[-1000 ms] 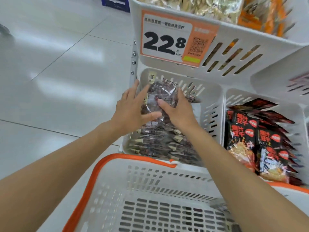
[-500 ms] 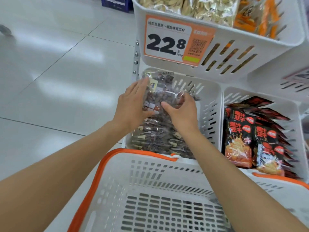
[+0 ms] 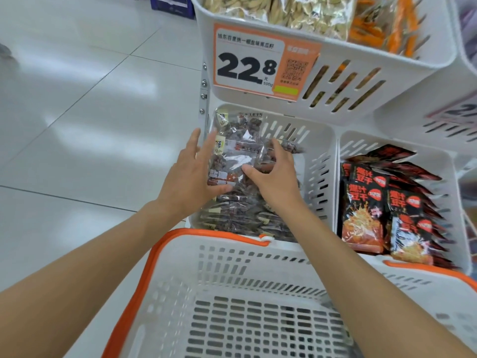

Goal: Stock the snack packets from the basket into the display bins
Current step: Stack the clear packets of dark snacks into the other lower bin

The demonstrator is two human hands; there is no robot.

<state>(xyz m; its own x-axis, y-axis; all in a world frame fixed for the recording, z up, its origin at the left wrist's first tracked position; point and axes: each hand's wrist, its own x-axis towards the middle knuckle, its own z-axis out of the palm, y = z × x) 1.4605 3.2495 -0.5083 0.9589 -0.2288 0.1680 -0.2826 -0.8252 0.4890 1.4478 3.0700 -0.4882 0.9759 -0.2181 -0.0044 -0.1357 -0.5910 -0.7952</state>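
Note:
A clear snack packet (image 3: 237,153) of dark brown pieces stands tilted near the back of the lower left display bin (image 3: 318,151). It leans on a row of several like packets (image 3: 240,218) filling that bin. My left hand (image 3: 188,177) holds the packet's left edge, thumb in front and fingers spread behind. My right hand (image 3: 276,182) grips its right side, thumb on the front. The white basket (image 3: 232,267) with an orange rim sits directly below my arms; the part of its floor that shows is bare.
The neighbouring bin (image 3: 346,143) to the right holds red-and-black packets (image 3: 366,208). An upper bin (image 3: 402,81) with a 22.8 price tag (image 3: 247,65) overhangs the back of both lower bins. Shiny white floor tiles (image 3: 90,125) spread to the left.
Both hands have pushed the clear packet a little further back in the bin. My left fingers have spread wider along its edge.

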